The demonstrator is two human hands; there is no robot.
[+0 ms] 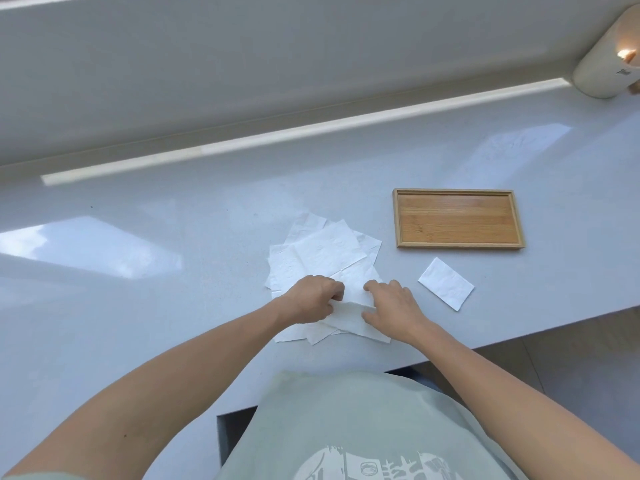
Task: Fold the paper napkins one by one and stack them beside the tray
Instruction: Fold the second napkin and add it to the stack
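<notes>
Your left hand (313,296) pinching top napkin (349,315), right hand (393,304) flat (fingers pressing it), folded napkin (446,283) beside tray (458,246).

You are looking through a single head-worn wide-angle camera, aimed forward and steeply down over your own chest onto the white counter (173,271). It is sitting close enough that both forearms are running up from the bottom edge toward the middle of the picture. The far wall is filling the top, and the lens is bending the counter's back edge so it slants up to the right. No second view is sharing this scene.
</notes>
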